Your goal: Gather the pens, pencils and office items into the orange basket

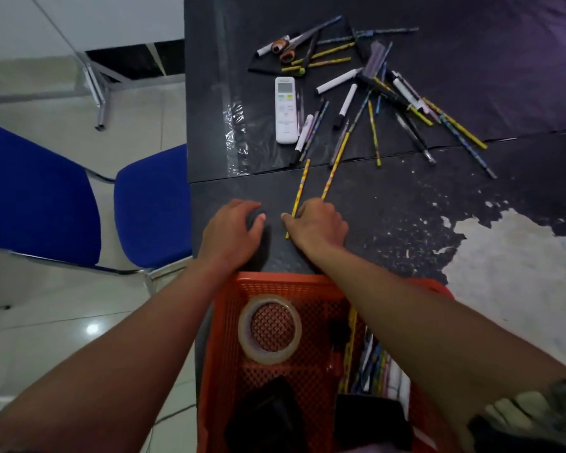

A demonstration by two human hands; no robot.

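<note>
**Both hands down on the dark table, pencils within reach**

Widest thing first: the black table (pixel 406 197) fills the upper right of the view, its dark covering worn away to a pale patch on the right. Off to the left stand two blue chairs (pixel 40 197) on the tiled floor.

Down at the near edge sits the orange basket (pixel 229 322), and it already has stock in it: a roll of clear tape (pixel 270 328) lying flat, a bundle of pencils and pens along its right side under the forearm, and two dark items at the bottom that I cannot make out.

Up the table, there's the scatter of pens, pencils and markers (pixel 389 103) fanned out well apart from the basket, with a white remote control (pixel 286 110) lying at the left of that spread. Farther back, a pair of scissors with orange handles (pixel 285 49) lies among more pencils.

Now the hands. The left hand (pixel 232 228) is curled over a dark rounded object (pixel 258 237) just beyond the basket rim, fingers wrapped around it. The right hand (pixel 321 223) rests on the tabletop beside it with fingers bent under, thumb and fingertip pinching a yellow pencil (pixel 299 194) near its lower end. A second yellow pencil (pixel 335 166) lies just right of that one, its near end at the knuckles.
</note>
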